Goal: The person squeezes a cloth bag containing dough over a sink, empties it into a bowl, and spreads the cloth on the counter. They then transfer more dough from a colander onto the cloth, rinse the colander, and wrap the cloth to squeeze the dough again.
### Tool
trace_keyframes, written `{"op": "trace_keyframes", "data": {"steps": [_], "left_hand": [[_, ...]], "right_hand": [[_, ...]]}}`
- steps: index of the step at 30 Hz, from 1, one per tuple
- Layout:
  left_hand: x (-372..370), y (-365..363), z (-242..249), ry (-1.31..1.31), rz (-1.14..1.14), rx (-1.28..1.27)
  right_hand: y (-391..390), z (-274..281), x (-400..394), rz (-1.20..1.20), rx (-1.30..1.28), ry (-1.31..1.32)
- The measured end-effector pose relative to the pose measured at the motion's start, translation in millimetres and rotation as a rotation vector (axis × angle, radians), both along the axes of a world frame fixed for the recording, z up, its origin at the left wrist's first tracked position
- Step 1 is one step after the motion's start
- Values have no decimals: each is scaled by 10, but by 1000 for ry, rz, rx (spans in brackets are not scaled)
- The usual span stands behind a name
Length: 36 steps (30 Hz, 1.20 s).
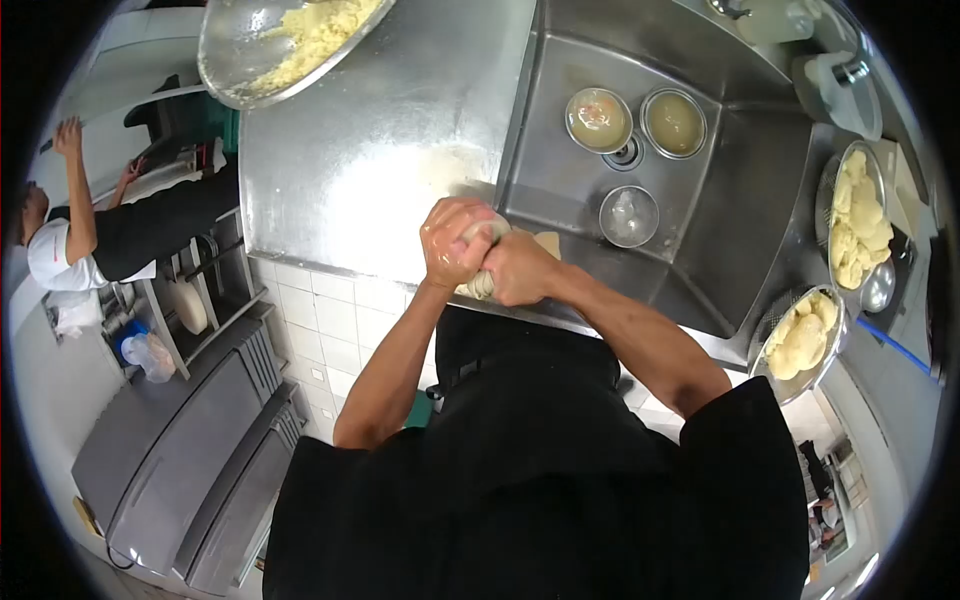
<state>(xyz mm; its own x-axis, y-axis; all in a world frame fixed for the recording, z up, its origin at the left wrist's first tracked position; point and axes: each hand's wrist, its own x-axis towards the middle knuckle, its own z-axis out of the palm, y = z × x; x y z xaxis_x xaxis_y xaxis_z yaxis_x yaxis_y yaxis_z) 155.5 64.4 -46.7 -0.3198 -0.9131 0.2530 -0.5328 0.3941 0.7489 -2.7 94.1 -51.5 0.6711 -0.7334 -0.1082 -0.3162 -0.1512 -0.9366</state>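
Note:
At the front left edge of the sink, my left hand (pixel 456 240) and my right hand (pixel 524 268) are pressed together, fingers wrapped tightly round a pale, wet cloth bundle (pixel 482 287). Folds of it hang out below the left hand, and a light flap sticks out beyond the right. What the bundle contains is hidden by my fingers. In the sink (pixel 735 200) beside my hands sit two round bowls of cloudy yellowish liquid, a left one (pixel 598 120) and a right one (pixel 674 124). Nearer to me is a smaller bowl (pixel 629 217) with something whitish inside.
A large metal bowl (pixel 225 60) of yellow shredded food (pixel 315 45) stands on the steel counter (pixel 400 110). Two colanders of pale yellow peeled pieces, a far one (pixel 861 215) and a near one (pixel 800 340), line the right side. Another person (pixel 120 230) works at far left.

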Motion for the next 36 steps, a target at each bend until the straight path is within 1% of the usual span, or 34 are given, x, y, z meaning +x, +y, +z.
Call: {"op": "trace_keyframes", "data": {"steps": [1,3,7,8,9,10,11,12,13,14,15,17,19,21,23,24,25,26,27,29,30,32,33,34,35,36], "left_hand": [[-28,39,25,19,11,27],[-35,63,51,24,-3,52],[-15,32,27,70,9,122],[4,42,-29,54,-10,91],[46,-27,-86,128,-48,83],[69,-152,-165,114,-78,26],[71,-51,-128,100,-104,7],[26,82,-65,98,-89,24],[-16,-20,-84,120,-42,19],[-3,-39,-51,130,3,34],[-4,-20,-18,110,9,19],[-19,12,-29,114,27,34],[-43,69,-28,118,35,60],[-17,26,-90,142,5,9],[53,-86,-138,149,-49,21],[32,1,-82,79,-74,23],[-54,-33,-8,5,-90,-41],[-106,26,-75,85,-27,52],[-68,2,-5,62,-19,52],[-157,26,62,-51,-15,163],[-223,74,129,-51,-24,143],[-372,134,249,118,-36,165],[-370,215,346,117,-38,182],[-309,325,297,26,59,151],[-202,462,170,-60,154,128],[-74,619,94,-264,289,100]], "right_hand": [[19,38,-8,-5,-6,-2],[-3,77,22,73,67,161],[27,65,31,92,84,167],[58,-11,43,121,85,146],[12,-86,86,137,73,125],[25,-127,126,-35,-70,-52],[177,-98,129,-43,-29,-56],[172,11,70,-17,64,-22],[-34,21,31,22,92,24],[-27,-16,41,64,64,105],[-8,13,43,70,49,85],[29,33,30,-7,12,96],[148,19,-41,4,11,72],[71,-87,26,4,-41,7],[-9,-157,85,-24,17,-41],[49,-132,45,3,117,-21],[-25,-90,-54,43,153,-1],[-16,-21,-118,4,52,-40],[-50,14,-75,48,14,56],[12,126,-144,40,-64,249],[80,220,-216,28,-83,251],[165,362,-503,-28,-87,341],[217,351,-678,-91,-96,379],[256,323,-879,-158,-110,418],[327,280,-1050,-278,-88,363],[411,225,-1209,-400,-65,309]]}}
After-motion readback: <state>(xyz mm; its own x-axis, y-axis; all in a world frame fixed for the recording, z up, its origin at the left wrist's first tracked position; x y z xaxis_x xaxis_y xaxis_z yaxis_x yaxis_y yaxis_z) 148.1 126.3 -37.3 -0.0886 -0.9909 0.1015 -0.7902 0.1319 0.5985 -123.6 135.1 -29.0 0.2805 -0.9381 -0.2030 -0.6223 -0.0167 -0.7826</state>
